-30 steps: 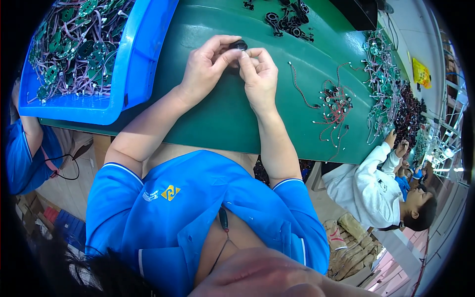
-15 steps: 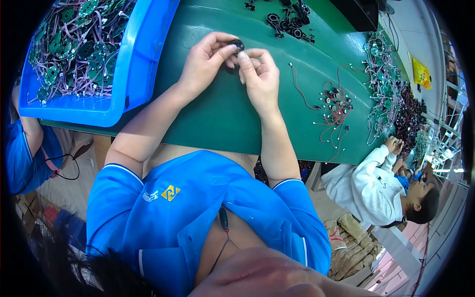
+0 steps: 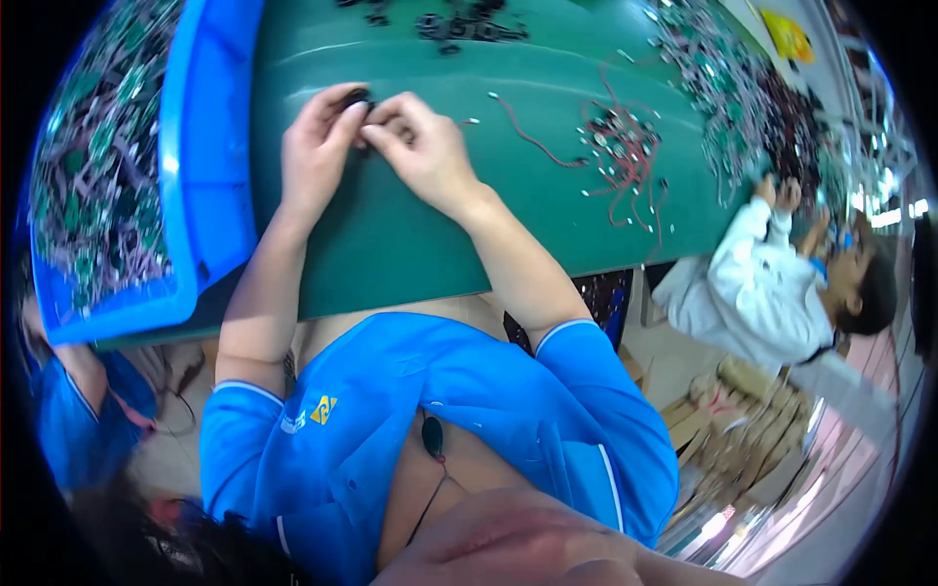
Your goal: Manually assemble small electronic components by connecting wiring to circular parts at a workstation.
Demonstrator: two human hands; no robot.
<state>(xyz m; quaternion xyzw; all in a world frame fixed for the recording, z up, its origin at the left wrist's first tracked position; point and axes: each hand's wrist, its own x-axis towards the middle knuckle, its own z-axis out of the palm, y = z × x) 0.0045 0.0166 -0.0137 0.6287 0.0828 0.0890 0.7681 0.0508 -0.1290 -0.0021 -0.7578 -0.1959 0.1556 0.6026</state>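
Note:
Over the green table (image 3: 391, 259), my left hand (image 3: 318, 151) pinches a small round black part (image 3: 360, 98) between thumb and fingers. Right beside it, my right hand (image 3: 422, 146) has its fingers curled in, with the thumb tip close to the black part. Whatever lies between the right fingers is hidden and slightly blurred. A short reddish wire end with a white tip (image 3: 471, 121) shows just past the right hand's knuckles. To the right of my hands lies a loose cluster of red twisted wires (image 3: 625, 146) with small round pieces and white connectors.
A blue bin (image 3: 210, 146) full of green circuit boards with wires stands at the left. Black plastic parts (image 3: 469, 24) lie at the far side. More boards (image 3: 718, 107) are heaped at the right, near a co-worker in a white top (image 3: 767, 278). Another person's arm (image 3: 83, 371) shows at far left.
The view has shifted, so the bin and table contents sit differently in it. My left hand keeps its pinch on the black part; my right hand has turned and its fingers have curled inward.

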